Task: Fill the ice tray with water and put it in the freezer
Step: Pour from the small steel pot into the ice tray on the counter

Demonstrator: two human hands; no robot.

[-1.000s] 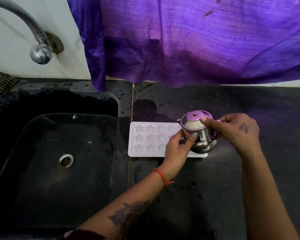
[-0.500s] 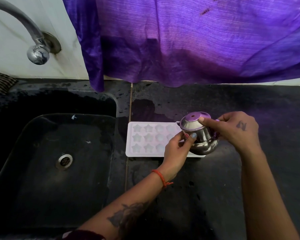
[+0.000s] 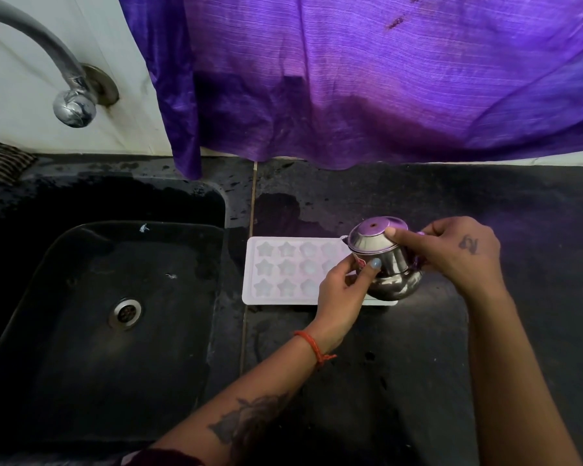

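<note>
Head: sink (image 3: pixel 101 331) beside ice tray (image 3: pixel 276 270)

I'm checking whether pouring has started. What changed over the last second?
Hardly anything. Both hands keep holding the steel kettle over the ice tray, left hand at its spout side, right hand at the handle, finger on the lid. Only the view drifted slightly.

Orange thread bracelet (image 3: pixel 312 344) on left wrist, pale-blue nail polish, tattooed forearm, maroon sleeve (image 3: pixel 162 458)
</note>
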